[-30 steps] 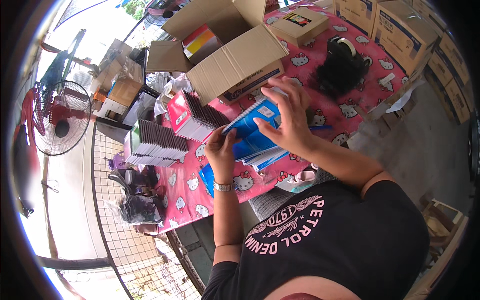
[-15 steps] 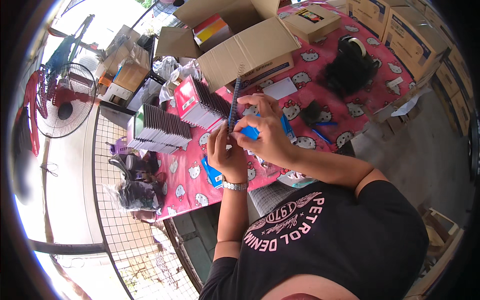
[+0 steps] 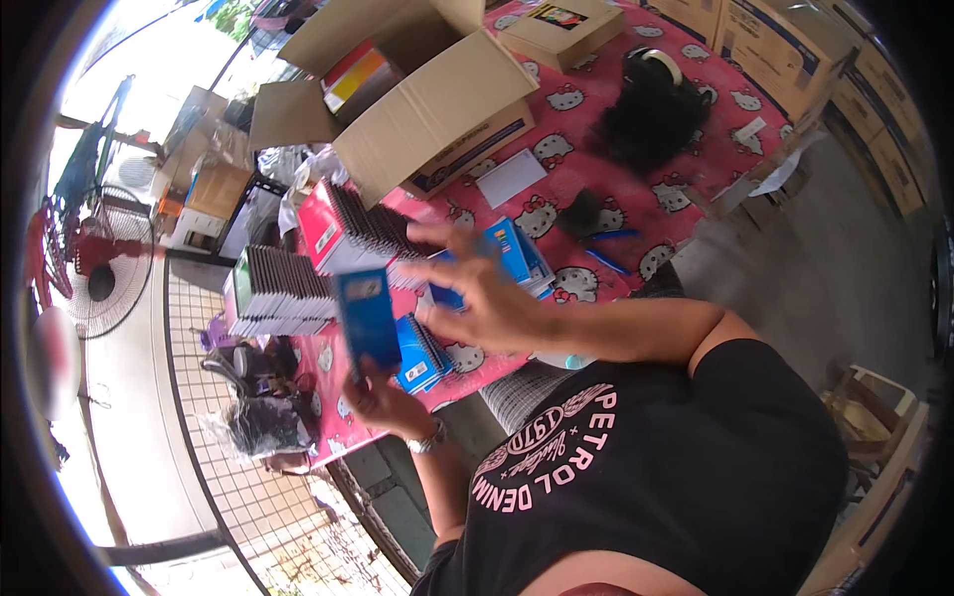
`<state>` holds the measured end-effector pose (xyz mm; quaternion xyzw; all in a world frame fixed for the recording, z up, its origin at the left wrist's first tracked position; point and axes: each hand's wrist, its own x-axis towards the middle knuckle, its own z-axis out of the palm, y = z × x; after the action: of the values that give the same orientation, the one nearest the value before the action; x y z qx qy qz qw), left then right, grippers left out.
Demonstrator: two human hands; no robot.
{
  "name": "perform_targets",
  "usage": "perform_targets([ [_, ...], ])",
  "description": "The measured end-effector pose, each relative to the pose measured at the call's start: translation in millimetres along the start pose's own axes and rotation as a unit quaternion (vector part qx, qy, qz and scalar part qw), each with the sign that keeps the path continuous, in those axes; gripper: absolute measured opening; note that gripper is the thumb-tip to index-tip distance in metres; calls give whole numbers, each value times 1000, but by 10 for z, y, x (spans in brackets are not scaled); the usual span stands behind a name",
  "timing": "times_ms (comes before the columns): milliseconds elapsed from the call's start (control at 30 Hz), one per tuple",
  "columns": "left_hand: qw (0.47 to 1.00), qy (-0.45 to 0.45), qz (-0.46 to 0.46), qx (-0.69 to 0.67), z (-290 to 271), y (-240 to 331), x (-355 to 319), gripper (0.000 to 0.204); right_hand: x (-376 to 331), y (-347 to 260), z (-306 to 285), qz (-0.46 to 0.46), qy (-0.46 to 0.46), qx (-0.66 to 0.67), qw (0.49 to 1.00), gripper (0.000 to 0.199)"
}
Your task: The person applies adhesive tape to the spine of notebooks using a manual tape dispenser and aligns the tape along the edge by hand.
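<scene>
Jutting above pinching left fingers (image 3: 367, 386) — blue notebook (image 3: 369, 316), right fingers (image 3: 463, 250) spread, nearby.

The held notebook (image 3: 370, 323) is blue. The tablecloth (image 3: 648, 221) is pinkish red, patterned with white cartoon cats; the shirt (image 3: 686, 467) is black with pale pink lettering.

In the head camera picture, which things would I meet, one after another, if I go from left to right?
Fan → green notebook stack → held blue notebook → right hand → blue pens → brown cartons.
</scene>
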<state>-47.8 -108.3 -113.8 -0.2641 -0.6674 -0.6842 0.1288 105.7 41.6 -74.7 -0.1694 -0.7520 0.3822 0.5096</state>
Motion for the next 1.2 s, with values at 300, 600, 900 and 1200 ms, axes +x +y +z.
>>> perform_targets([
  [300, 851, -66, -47, 518, -716, -1132, -286, 25, -414, 2628, -1655, 122, 12, -499, 858, 10],
  [600, 807, -393, 393, 199, 679, 342, -175, 35, -292, 2767, -1847, 96, -112, -571, 808, 17],
  [900, 739, -547, 352, 175, 876, 514, 22, 27, 77, 1326, -1556, -9, -49, -169, 984, 31],
  [1200, 703, -621, 304, 166, 997, 567, 257, 20, 85, 652, -1143, -24, -176, -40, 983, 25],
])
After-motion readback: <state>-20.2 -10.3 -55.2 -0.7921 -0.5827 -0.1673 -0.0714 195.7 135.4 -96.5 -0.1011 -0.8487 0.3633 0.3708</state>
